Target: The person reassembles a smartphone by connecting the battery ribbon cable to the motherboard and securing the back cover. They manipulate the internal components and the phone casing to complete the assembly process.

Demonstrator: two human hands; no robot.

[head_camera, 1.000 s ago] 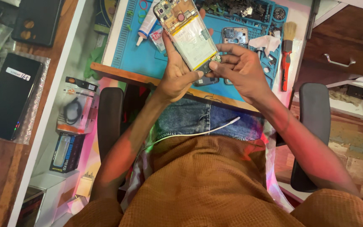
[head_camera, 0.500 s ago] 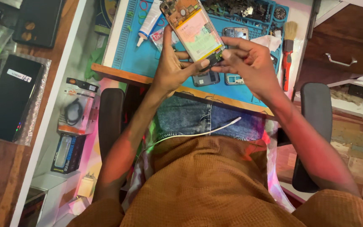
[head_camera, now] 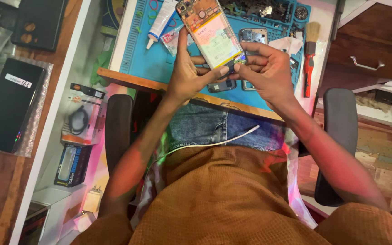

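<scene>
The left hand (head_camera: 188, 77) is gripping the opened phone (head_camera: 210, 34) from below. The right hand (head_camera: 268, 70) is pinching the phone's lower end. A red-handled brush (head_camera: 311, 59) is lying just beyond the right hand on the blue surface (head_camera: 141, 63).

A red-handled brush (head_camera: 310, 56) and white glue tube (head_camera: 160, 22) lie on the blue mat (head_camera: 141, 63)

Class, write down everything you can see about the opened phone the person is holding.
The opened phone is a slim rectangle with its back cover off, showing an orange-brown upper section with round camera parts and a large pale battery below. It is held tilted above the blue work mat, its top pointing up-left. The left hand cradles it from beneath, while the right hand pinches its lower end with fingertips.
</scene>
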